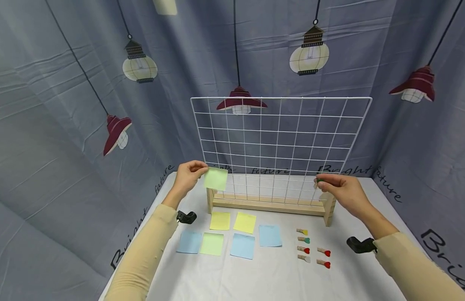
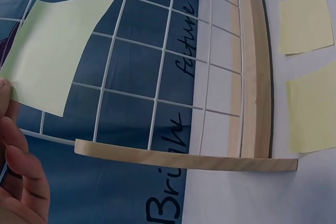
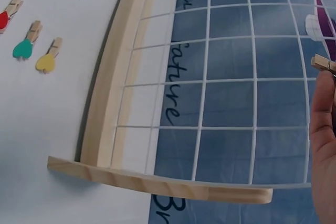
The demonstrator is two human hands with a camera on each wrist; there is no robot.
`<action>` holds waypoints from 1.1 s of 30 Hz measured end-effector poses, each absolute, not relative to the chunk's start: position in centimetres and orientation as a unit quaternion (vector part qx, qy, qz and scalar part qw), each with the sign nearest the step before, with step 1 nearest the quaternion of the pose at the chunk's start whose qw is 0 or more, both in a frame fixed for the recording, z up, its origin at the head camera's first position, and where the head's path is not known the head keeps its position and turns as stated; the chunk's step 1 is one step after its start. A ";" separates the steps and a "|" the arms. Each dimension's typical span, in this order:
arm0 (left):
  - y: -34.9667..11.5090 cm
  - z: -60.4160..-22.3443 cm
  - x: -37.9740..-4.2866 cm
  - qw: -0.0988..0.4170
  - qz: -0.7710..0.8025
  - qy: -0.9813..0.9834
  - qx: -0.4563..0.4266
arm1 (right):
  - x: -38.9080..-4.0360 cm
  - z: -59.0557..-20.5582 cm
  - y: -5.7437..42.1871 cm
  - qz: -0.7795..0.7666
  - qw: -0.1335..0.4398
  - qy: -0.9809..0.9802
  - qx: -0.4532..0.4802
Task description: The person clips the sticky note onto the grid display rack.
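Between thumb and fingers, my left hand pinches a green sticky note by its left edge, in front of the lower left of a white wire grid. In the left wrist view the same note hangs before the grid wires. My right hand pinches a small wooden clothespin near the grid's lower right; a bit of green shows at the fingertips in the head view. The grid stands upright in a wooden base.
On the white table lie two yellow notes, a green note and several blue notes. At right lie several heart clothespins, among them a yellow one and a red one. A lamp-print curtain surrounds the table.
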State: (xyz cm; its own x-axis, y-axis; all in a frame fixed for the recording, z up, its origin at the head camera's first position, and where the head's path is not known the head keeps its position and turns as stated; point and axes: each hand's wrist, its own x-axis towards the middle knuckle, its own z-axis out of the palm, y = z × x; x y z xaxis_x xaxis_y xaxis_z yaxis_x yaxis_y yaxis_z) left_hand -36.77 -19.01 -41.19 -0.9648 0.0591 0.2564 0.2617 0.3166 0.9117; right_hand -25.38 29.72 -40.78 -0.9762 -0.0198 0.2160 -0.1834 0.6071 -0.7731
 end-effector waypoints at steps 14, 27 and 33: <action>-18.0 -39.3 -37.0 0.092 -0.588 -0.794 -0.126 | -26.1 -38.3 28.5 0.439 0.098 -0.889 0.082; -16.9 -38.0 -37.1 0.094 -0.598 -0.784 -0.139 | -26.9 -36.5 26.8 0.443 0.091 -0.887 0.098; -16.7 -37.4 -36.9 0.101 -0.601 -0.780 -0.143 | -27.1 -35.9 25.8 0.447 0.087 -0.885 0.099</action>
